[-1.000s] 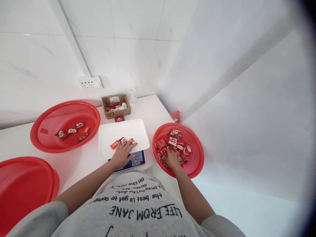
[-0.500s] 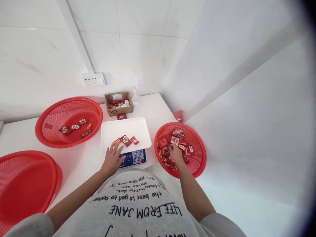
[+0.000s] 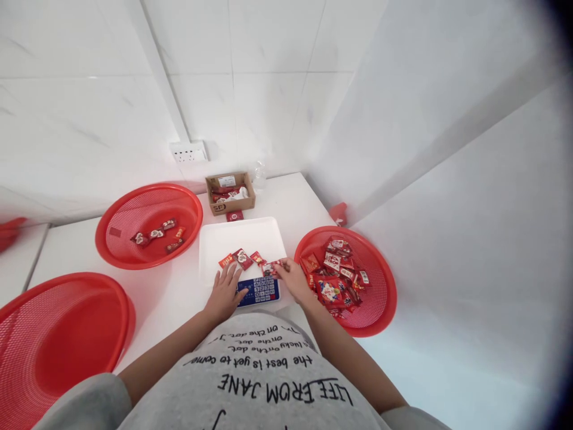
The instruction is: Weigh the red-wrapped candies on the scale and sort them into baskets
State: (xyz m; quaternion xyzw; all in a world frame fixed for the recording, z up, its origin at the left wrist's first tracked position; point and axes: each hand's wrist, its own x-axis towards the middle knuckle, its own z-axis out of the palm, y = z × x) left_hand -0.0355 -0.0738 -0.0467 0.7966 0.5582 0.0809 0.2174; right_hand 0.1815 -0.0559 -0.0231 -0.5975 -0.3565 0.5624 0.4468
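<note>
A white weighing tray [image 3: 242,239] sits on a scale with a blue keypad [image 3: 262,291]. Three red candy packets [image 3: 242,258] lie at the tray's near edge. My left hand [image 3: 225,292] rests flat and open beside the keypad, fingertips close to those packets. My right hand [image 3: 293,278] is pinched on a small red candy packet [image 3: 271,267] held over the tray's near right corner. Just right of it stands a red mesh basket [image 3: 378,298] holding several red packets.
A red basket [image 3: 134,206] with a few packets sits at the back left, and a large red basket [image 3: 58,334] at the near left. A small cardboard box [image 3: 230,192] with packets stands behind the tray. White tiled walls close in at the back and right.
My right hand left the right basket and moved left to the tray corner with a packet. My left hand slid slightly right beside the keypad. The view shifted.
</note>
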